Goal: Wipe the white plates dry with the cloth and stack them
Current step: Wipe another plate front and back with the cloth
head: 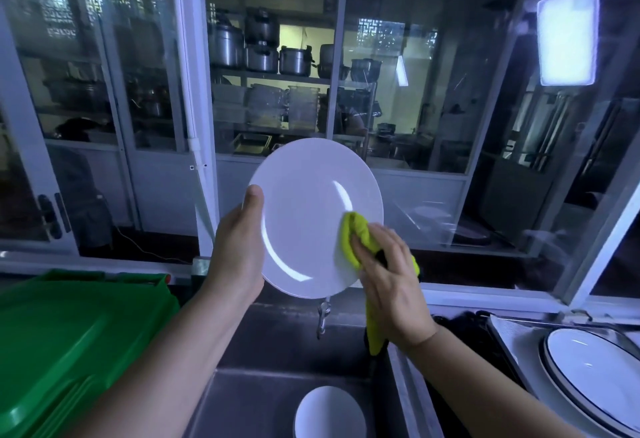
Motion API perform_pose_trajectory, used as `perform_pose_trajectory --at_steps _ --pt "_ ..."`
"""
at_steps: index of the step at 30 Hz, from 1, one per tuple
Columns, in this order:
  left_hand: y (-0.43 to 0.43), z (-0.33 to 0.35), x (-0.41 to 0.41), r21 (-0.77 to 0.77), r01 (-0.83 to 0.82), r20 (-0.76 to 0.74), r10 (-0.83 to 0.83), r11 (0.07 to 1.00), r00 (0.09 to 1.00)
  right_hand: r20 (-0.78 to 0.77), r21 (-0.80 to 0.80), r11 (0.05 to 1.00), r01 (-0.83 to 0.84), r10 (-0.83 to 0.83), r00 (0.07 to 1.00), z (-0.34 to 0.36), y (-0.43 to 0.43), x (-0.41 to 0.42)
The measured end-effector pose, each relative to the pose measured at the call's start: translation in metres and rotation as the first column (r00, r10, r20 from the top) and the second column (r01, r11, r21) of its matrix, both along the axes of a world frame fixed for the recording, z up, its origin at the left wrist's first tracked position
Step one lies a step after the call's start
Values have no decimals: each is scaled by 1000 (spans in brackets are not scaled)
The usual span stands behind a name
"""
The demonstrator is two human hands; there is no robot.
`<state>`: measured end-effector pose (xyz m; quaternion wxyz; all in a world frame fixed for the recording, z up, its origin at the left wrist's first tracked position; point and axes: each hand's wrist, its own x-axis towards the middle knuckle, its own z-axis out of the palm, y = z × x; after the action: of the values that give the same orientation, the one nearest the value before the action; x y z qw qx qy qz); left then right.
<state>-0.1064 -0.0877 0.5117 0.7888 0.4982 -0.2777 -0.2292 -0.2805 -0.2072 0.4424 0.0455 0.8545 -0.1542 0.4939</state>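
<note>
Above the steel sink (256, 392) a wipe is under way. Far left lies a green lid (69, 333) of glossy moulded plastic with raised ribs. Next, the left hand (239, 247) grasps the plate (304, 215) by its left rim, thumb laid on the front face and fingers hidden behind. The plate is held nearly upright, facing the person. It is round, smooth and glazed white, with a shallow well and a broad rim that throws bright curved highlights. On its lower right the cloth (356, 240) — yellow-green, soft, bunched into a pad — is pressed to the face by the right hand (391, 281). That hand's fingers curl round the cloth while a tail hangs toward the sink.

To wipe well, I'd judge, the pad should sweep in arcs across the well, then round the rim. The left hand should turn the plate so no wet part is missed, the back included. A wet glaze is slippery, so the hold wants firmness.

Lower down, a white dish (329, 413) lies in the sink; far right, dark-rimmed plates (588, 365) seem stacked.
</note>
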Motion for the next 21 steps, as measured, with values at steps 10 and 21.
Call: perform_pose_trajectory --at_steps 10,21 --pt "-5 -16 3 17 57 -11 -57 998 998 362 768 535 -352 90 928 84 -18 -8" --pt "-15 -17 -1 126 -127 226 96 984 969 297 567 804 -180 4 955 67 20 9"
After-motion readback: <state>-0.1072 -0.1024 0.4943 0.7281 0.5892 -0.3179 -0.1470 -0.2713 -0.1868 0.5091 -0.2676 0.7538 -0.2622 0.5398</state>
